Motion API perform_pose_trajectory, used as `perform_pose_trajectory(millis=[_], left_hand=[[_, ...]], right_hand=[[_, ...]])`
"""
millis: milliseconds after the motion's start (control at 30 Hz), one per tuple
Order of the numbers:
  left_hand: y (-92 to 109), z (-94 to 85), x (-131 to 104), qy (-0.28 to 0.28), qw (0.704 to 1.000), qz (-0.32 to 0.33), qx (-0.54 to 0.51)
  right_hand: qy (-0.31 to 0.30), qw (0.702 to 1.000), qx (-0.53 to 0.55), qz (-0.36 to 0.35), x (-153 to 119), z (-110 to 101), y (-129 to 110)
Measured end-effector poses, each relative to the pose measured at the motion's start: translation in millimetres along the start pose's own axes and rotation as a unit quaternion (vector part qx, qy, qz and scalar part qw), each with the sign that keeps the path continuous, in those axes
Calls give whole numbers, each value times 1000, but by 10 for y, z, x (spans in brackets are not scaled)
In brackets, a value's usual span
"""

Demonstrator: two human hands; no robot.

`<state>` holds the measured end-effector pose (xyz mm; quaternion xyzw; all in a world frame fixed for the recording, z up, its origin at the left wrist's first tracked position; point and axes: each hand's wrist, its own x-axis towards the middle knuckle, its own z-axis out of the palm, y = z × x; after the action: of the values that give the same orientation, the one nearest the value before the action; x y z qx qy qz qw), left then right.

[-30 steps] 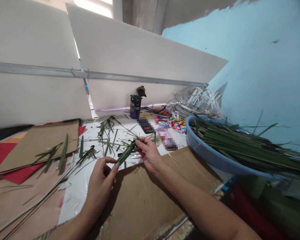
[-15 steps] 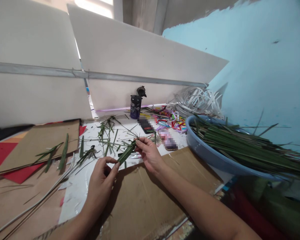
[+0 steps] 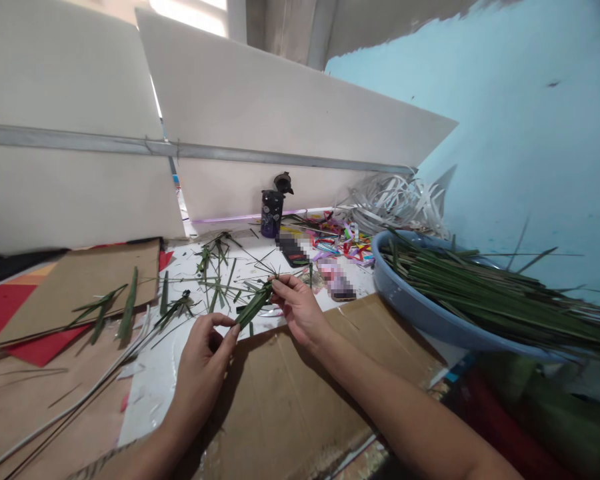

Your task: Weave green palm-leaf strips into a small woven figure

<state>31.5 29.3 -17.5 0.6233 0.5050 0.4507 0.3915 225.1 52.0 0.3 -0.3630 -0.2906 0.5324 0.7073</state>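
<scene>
Between my two hands a green leaf piece [image 3: 253,309], folded or woven from long strips, is held at a slant. My left hand [image 3: 207,357] pinches its lower left end between thumb and fingertips. At the upper right end, my right hand [image 3: 300,308] grips it with thumb and forefinger, and thin stalks stick out past those fingers. Below the piece lies a sheet of brown cardboard [image 3: 285,400]. Cut leaf scraps [image 3: 220,283] are strewn on the white surface just behind my hands.
On the right stands a blue basin [image 3: 405,313] heaped with long green leaves [image 3: 470,287]. Behind are a dark bottle [image 3: 271,215] with its lid up, two phones, colourful strips [image 3: 347,247] and coiled white strapping [image 3: 390,203]. More cardboard [image 3: 80,280] lies left.
</scene>
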Motion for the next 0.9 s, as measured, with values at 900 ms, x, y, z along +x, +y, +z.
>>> perform_pose_trajectory(millis=[900], left_hand=[[-15,8,-7,-3,1000,0,-4]], right_hand=[[3,1000,22,7,-2,7,-3]])
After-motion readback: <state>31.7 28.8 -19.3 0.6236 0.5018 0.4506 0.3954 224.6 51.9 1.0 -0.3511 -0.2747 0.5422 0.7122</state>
